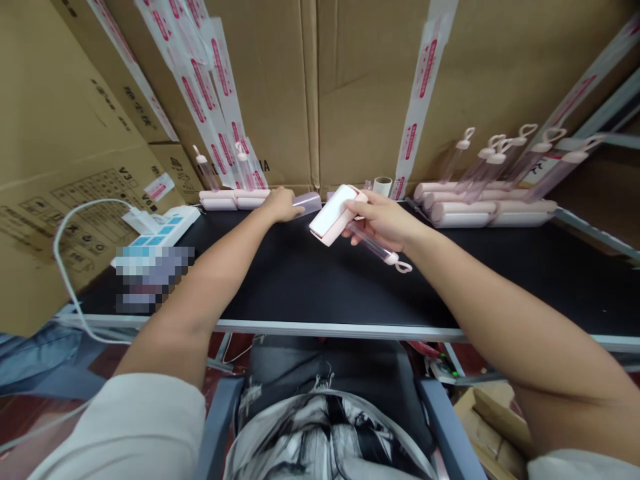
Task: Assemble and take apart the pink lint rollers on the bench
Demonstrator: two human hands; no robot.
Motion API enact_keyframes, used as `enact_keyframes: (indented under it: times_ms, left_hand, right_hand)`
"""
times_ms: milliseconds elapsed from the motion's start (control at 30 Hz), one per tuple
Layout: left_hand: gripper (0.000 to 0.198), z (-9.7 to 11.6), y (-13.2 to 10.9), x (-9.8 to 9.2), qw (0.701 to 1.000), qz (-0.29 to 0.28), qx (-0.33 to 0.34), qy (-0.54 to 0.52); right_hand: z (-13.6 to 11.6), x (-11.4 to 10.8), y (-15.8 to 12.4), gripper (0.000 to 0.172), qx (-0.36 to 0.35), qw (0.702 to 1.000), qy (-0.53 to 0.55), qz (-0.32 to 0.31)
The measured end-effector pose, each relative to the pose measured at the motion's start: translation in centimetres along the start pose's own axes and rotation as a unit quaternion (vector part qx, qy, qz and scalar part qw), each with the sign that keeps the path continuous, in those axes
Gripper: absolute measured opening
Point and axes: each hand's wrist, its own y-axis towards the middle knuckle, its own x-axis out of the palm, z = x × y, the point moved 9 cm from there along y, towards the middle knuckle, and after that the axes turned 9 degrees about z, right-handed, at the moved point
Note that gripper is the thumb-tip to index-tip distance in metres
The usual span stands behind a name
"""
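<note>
My right hand (383,217) is closed around a T-shaped tool with a pink-and-white rectangular head (334,213). Its clear tube handle (373,243) points down to the right and ends in a pink heart-shaped loop. At the back of the table, the fingers of my left hand (281,204) curl round one end of a translucent lavender tube (307,203); part of this tube is hidden by the hand. Just left of that hand, two similar tools (233,200) stand with their heads on the table and their handles upright.
More pink tools (493,207) stand grouped at the back right. A short pale cylinder (383,186) is behind my right hand. At left lie a white power strip (160,233) with a cable and a blurred-out object (150,283). Taped cardboard (355,87) walls the black table (320,287).
</note>
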Motion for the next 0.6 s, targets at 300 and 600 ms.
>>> enact_keyframes:
  times_ms: [300,600]
  left_hand:
    - [0.078,2.5,-6.2,-2.7,0.867,-0.047,0.002,-0.496]
    - [0.079,3.8,-6.7,-3.4,0.877,-0.047,0.064,-0.475]
  right_hand:
    - [0.0,0.6,-0.5,0.036,-0.043,0.999,-0.013,0.024]
    - [0.2,0.0,-0.5,0.057,-0.083,0.994,-0.051,0.045]
